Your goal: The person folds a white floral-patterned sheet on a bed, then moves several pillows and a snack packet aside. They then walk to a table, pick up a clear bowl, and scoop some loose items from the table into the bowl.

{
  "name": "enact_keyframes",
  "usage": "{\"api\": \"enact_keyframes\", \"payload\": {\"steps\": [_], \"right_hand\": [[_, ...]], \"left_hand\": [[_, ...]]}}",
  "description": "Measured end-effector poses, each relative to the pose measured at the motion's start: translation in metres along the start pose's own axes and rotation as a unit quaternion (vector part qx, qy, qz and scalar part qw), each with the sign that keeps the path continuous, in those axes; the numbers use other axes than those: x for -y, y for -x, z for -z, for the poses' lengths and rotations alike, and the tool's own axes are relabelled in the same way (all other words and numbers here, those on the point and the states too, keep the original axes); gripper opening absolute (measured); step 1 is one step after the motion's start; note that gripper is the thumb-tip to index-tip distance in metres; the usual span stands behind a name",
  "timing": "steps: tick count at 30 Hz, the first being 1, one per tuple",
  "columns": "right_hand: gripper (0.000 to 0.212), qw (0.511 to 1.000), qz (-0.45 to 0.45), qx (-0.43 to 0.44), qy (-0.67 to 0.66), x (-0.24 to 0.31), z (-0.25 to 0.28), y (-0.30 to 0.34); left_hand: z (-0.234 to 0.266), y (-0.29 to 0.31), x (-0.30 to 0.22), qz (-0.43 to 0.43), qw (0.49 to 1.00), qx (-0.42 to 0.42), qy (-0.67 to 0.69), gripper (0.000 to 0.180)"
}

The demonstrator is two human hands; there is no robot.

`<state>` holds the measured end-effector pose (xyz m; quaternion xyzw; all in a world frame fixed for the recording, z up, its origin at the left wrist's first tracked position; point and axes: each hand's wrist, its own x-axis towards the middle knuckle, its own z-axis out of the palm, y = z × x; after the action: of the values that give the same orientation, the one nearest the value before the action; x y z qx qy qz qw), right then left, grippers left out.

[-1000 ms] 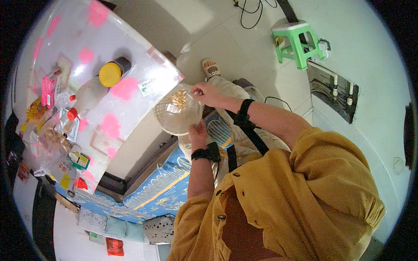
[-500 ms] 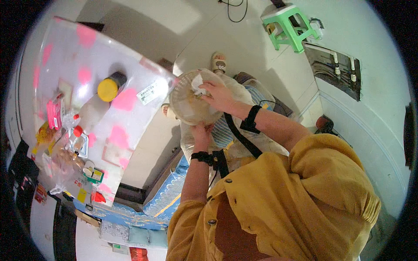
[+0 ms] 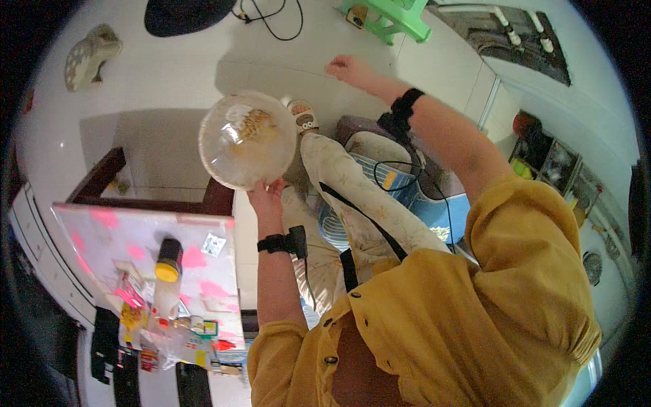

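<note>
My left hand is closed on the near rim of a round, translucent plastic wastebasket, held off the floor to the left of my legs. Brownish-yellow scraps and some crumpled white paper show inside it. Out over the floor to the right of the wastebasket is my right hand, apart from it. Its fingers look curled, slightly smeared, and nothing shows in them.
A white table with pink patches stands at left, bearing a yellow-lidded dark jar and several packages. A green stool, a black cable and a dark mat are ahead. A striped blue cloth lies beside my legs.
The wastebasket has moved left and forward in my left hand. My right hand has left it, let go of the white paper and swung out right. The view has turned.
</note>
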<state>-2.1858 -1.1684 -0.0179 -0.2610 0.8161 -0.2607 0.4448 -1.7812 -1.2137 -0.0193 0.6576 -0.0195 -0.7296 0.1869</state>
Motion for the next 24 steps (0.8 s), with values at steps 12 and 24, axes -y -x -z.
{"api": "enact_keyframes", "payload": {"steps": [12, 24], "right_hand": [[0.071, 0.975, -0.161, -0.089, 0.121, -0.181, 0.085, -0.163], [0.11, 0.944, -0.157, -0.242, 0.159, -0.242, 0.048, -0.247]], "left_hand": [[-0.078, -0.169, -0.026, 0.001, 0.999, 0.029, 0.03, 0.033], [-0.109, -0.193, 0.018, 0.157, 0.987, 0.03, 0.03, 0.059]]}}
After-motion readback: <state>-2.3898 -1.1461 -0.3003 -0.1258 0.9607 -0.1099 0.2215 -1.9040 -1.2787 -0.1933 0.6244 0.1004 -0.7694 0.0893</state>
